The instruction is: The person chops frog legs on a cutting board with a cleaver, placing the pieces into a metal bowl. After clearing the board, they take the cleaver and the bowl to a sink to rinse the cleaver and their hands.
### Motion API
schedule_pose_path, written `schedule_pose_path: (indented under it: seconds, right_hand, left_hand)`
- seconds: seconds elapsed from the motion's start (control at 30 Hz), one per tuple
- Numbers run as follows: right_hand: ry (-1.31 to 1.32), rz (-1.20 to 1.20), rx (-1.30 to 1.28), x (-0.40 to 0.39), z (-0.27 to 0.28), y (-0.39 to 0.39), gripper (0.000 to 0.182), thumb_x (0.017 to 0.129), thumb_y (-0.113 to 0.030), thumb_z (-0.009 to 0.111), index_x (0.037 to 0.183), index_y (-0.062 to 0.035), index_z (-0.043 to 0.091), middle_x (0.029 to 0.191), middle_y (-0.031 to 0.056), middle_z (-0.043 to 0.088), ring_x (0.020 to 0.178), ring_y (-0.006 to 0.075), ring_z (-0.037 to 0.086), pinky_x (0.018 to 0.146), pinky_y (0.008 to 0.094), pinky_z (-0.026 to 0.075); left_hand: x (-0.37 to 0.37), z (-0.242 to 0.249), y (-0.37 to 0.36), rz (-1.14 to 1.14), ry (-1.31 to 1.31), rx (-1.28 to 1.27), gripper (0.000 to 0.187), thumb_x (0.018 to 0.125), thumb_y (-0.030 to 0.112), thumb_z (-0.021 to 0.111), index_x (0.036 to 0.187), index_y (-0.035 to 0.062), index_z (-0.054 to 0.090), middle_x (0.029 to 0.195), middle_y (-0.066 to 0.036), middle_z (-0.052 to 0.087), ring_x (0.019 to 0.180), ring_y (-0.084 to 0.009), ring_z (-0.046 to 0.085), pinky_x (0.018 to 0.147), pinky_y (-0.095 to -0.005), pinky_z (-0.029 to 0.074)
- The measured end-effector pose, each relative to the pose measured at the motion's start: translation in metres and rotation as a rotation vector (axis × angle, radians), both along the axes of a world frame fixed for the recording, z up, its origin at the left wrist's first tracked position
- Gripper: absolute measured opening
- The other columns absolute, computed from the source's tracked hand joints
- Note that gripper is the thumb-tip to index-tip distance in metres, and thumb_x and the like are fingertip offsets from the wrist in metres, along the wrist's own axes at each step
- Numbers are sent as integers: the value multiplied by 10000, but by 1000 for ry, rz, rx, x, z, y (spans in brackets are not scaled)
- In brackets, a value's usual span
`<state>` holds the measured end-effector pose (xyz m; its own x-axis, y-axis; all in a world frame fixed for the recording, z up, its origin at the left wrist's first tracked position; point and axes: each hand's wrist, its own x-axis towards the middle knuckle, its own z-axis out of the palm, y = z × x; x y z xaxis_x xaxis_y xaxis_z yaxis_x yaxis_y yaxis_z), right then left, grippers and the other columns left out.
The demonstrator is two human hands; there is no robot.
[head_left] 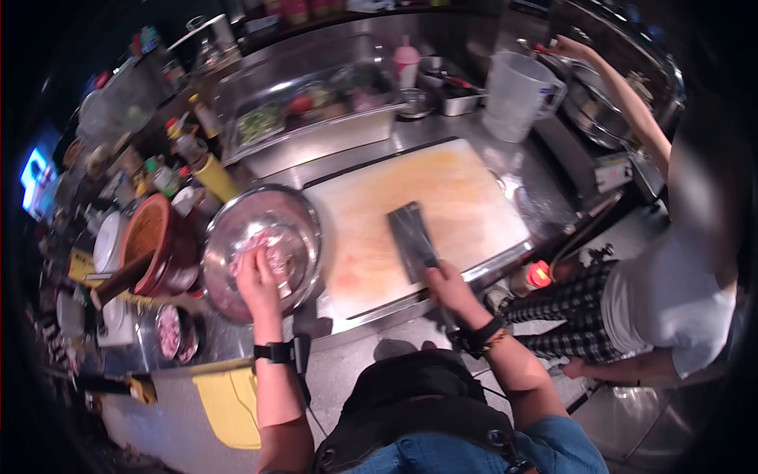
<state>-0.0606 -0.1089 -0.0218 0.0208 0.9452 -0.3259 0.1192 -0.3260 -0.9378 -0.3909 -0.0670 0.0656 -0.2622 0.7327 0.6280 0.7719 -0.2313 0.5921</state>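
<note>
The person's right hand is closed around the handle of a cleaver, whose dark, broad blade points away from the body over the cutting board; whether the blade touches the board or hangs just above it, I cannot tell. The left hand reaches down into a large metal bowl, fingers bent toward the chopped pink pieces inside; whether the fingers hold any of them cannot be made out. The bowl stands just beside the left end of the board, which is white with yellowish stains. To the left of the bowl is a reddish-brown pot, with a thick wooden stick slanting out across its rim. Nearer the counter's front edge, a small bowl holds more pink pieces. Behind the board stands a deep steel tray with vegetables inside, and a pink cup near its right end. A clear plastic jug stands behind the board's far right corner. On the right, a co-worker in a white shirt stretches one arm over the far counter.
</note>
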Motion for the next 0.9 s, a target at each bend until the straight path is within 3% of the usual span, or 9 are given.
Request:
schedule_pose_path:
  seconds: [0.07,0.17,0.37,0.4,0.57,0.63,0.7,0.8,0.9]
  right_hand:
    - [93,-67,-15,14,-5,2,192,933,-207,459,854,-33,444,566,16,458,410,115,460,376,266,406]
    - [81,-49,-22,25,0,1,186,942,-218,457,875,-47,430,604,21,460,410,119,464,362,261,401]
    - [131,-57,-62,24,3,0,155,940,-205,464,908,-57,432,616,16,457,438,118,465,383,264,410]
    - [145,-66,-63,23,2,-2,153,940,-205,464,920,-56,434,618,15,456,444,117,465,387,264,412]
    - [215,-86,-38,18,-2,-10,145,941,-189,462,951,-45,448,619,20,463,436,102,454,386,243,418]
    - [249,-131,-54,15,-5,-15,143,942,-194,469,953,-52,453,604,16,455,442,99,451,391,238,418]
    - [259,-128,-72,12,-7,-18,144,943,-208,470,985,-73,441,616,17,449,451,107,455,400,239,422]
    - [301,-140,-85,9,-8,-24,145,942,-202,474,944,-60,444,606,15,451,445,95,445,393,235,416]
    - [283,-111,-103,11,-6,-25,183,947,-233,470,918,-55,440,609,14,458,446,94,452,394,238,415]
  left_hand:
    - [-1,7,1,-80,96,-78,152,867,45,508,967,-13,606,970,-148,611,906,-288,575,821,-360,433]
    - [-9,-13,-3,-47,513,-446,359,807,79,586,1166,77,580,1376,-171,395,1286,-322,357,1048,-364,294]
    - [-40,-8,-24,-26,-70,-239,419,787,99,634,1197,75,552,1385,-212,361,1323,-366,273,1086,-399,209]
    - [-50,-12,-29,93,71,-207,509,779,99,646,1262,72,488,1392,-249,324,1324,-363,270,1089,-394,197]
    - [-116,-76,-56,441,-142,-160,755,751,104,689,1380,22,280,1423,-249,252,1324,-337,269,1084,-381,204]
    - [-141,-112,-58,252,-964,-136,684,767,138,702,1324,-22,339,1331,-180,405,1201,-254,435,956,-339,389]
    - [-122,-76,-68,138,-1125,-409,454,804,180,648,1176,-12,473,1113,-132,570,961,-205,585,736,-293,518]
    - [-138,-77,-65,-54,-1362,-720,291,821,220,588,1028,25,527,891,-75,620,734,-181,600,538,-286,531]
    - [-124,-47,-67,-13,-1324,-812,184,789,172,539,897,24,555,783,-64,591,660,-175,593,521,-250,535]
